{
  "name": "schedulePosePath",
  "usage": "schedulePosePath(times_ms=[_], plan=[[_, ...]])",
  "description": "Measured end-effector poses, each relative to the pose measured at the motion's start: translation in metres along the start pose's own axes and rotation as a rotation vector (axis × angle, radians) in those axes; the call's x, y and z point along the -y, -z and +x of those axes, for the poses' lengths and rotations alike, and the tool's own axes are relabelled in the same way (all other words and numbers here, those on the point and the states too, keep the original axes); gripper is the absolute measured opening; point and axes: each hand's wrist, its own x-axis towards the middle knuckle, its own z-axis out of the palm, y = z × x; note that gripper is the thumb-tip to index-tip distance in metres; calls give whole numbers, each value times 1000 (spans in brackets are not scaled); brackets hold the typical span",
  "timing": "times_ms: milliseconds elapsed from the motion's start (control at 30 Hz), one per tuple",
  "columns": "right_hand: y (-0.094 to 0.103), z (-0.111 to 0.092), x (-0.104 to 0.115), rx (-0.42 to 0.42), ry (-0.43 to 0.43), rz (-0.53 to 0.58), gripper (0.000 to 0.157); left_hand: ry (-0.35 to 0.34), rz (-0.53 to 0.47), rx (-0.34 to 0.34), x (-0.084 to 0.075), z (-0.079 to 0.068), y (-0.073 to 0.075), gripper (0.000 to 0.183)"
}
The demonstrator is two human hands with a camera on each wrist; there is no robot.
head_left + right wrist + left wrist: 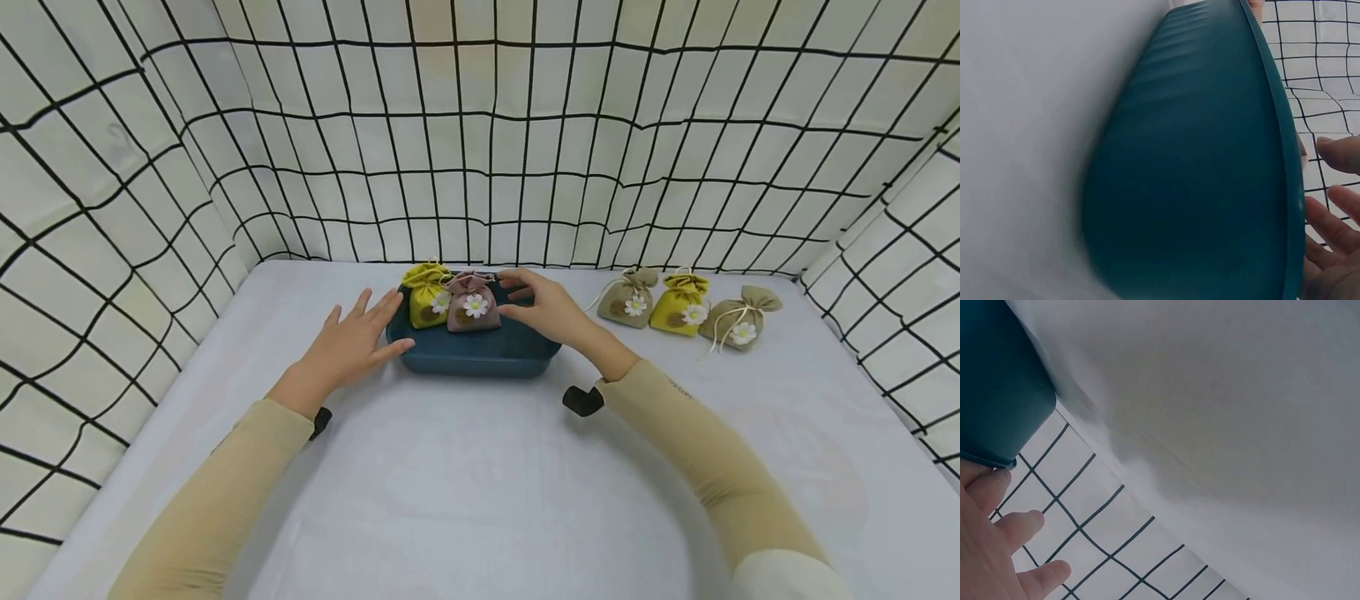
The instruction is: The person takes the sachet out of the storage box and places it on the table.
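A dark teal tray [480, 365] stands on the table with two small drawstring pouches in its left half. One is a yellow pouch [425, 287], the other a mauve pouch [468, 319], each trimmed with a white daisy. My left hand [348, 344] has its fingers spread, with the fingertips right at the tray's left rim; the left wrist view shows them by the tray's corner [1007, 394]. Over the tray's right part is my right hand [553, 310], fingers loosely bent and apart, beside the mauve pouch and holding nothing.
To the right of the tray sit a beige pouch [626, 307], another yellow pouch [678, 310] and a second beige pouch [735, 323], close together. A black wire grid [491, 175] with white behind it walls the back and both sides of the white table [465, 483].
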Motion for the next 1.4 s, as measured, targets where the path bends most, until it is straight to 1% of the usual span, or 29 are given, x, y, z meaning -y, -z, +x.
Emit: schedulePosePath(times_ms=[133, 300, 567, 833, 967, 1067, 1267, 1400], plan=[[-5, 9, 1, 15, -54, 16, 66, -2, 2, -8, 0, 0, 0, 88], [-12, 18, 1, 26, -129, 28, 74, -2, -5, -6, 0, 0, -1, 88], [-16, 27, -1, 47, -186, 45, 75, -7, -12, -5, 0, 0, 1, 89], [-23, 33, -6, 101, -170, 86, 73, -2, -19, 0, -1, -1, 2, 88], [-28, 34, -8, 109, -168, 89, 71, 1, -18, 5, -1, -2, 1, 88], [-31, 36, -8, 101, -157, 63, 71, 4, -21, 9, -1, -2, 1, 88], [-34, 42, -8, 78, -126, -40, 65, 7, -33, 3, -1, -2, 2, 87], [-35, 43, -8, 57, -142, -73, 62, 5, -29, 1, -1, -1, 1, 86]])
